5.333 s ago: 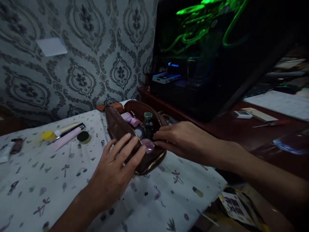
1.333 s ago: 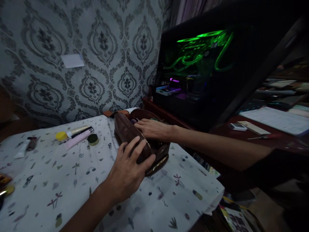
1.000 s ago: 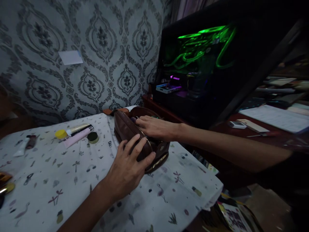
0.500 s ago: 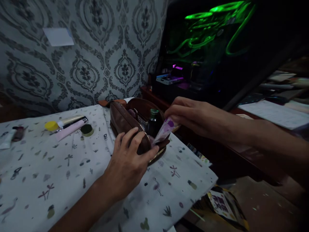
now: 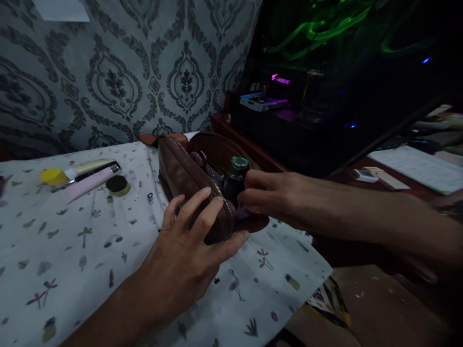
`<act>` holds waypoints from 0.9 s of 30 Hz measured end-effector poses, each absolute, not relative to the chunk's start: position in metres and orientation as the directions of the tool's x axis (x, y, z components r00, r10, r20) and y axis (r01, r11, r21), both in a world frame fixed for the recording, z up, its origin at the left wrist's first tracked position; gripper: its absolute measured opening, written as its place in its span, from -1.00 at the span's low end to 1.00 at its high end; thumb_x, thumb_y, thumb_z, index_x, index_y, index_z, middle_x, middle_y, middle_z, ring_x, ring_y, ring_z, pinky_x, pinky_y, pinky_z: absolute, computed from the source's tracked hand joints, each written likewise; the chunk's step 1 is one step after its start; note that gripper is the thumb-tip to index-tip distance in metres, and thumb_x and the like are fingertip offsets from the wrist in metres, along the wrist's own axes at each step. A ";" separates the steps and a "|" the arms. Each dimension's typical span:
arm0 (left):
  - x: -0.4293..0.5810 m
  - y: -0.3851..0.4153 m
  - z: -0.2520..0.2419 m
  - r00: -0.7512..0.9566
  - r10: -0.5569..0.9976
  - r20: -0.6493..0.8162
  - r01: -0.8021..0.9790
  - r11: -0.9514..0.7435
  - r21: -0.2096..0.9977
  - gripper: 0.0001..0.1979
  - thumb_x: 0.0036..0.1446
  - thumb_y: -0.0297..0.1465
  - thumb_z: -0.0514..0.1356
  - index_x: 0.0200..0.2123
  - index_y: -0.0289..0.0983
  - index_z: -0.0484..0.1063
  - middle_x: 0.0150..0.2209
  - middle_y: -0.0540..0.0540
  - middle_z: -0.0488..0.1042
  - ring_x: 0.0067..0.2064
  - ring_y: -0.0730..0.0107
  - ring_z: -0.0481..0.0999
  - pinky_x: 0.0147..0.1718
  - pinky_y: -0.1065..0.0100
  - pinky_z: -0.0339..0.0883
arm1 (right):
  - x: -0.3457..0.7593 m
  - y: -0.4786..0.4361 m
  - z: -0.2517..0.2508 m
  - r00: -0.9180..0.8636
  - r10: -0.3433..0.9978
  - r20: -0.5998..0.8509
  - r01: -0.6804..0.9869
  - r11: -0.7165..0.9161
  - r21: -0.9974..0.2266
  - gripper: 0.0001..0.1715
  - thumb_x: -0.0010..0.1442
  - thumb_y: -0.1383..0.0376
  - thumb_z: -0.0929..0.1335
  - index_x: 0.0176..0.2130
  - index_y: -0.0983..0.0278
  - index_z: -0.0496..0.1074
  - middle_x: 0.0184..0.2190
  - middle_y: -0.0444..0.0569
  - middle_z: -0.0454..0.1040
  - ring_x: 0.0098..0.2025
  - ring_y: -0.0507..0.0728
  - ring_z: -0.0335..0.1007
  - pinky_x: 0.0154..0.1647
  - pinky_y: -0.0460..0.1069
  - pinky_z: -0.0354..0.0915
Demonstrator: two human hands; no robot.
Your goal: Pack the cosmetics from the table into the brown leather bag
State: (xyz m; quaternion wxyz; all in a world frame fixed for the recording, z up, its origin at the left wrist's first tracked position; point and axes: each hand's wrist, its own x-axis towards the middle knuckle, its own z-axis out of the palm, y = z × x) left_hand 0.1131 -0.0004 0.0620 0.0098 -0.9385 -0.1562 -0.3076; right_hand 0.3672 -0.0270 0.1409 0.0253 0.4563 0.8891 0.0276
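Observation:
A brown leather zip pouch (image 5: 181, 166) stands unzipped on the patterned cloth. My left hand (image 5: 190, 246) grips its near side, fingers over the zipped edge and thumb at the front end. My right hand (image 5: 265, 193) reaches into the opening from the right with its fingers pinched together. Below those fingers shows a bit of a purple-and-white packet (image 5: 245, 213); most of it is hidden by the hand and the pouch wall. Beside the right fingertips a dark bottle with a greenish cap (image 5: 238, 166) stands upright inside the pouch. Other small items lie deeper in, too dark to name.
On the cloth (image 5: 90, 270) to the left lie a pink tube (image 5: 90, 184), a yellow-capped tube (image 5: 54, 177) and a round dark-lidded jar (image 5: 117, 184). A computer case with green lights (image 5: 311, 120) stands behind on the right. Papers (image 5: 419, 166) lie at far right.
My right hand has lowered the purple-and-white packet into the pouch, so little of it shows now. The left hand keeps its hold. The view has shifted slightly downward and closer.

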 end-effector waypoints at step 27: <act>0.149 0.009 0.096 0.795 0.236 0.559 0.302 -0.953 -0.028 -0.67 0.27 -0.60 0.00 -0.02 -0.33 0.48 -0.07 -0.18 0.57 0.18 0.03 0.42 0.24 -0.28 0.04 | 0.378 -0.031 0.160 -0.561 0.827 -0.019 0.817 0.550 -0.173 -0.76 0.20 0.42 0.30 -0.09 0.27 0.36 -0.27 -0.06 0.48 -0.36 0.04 0.36 -0.34 -0.07 0.14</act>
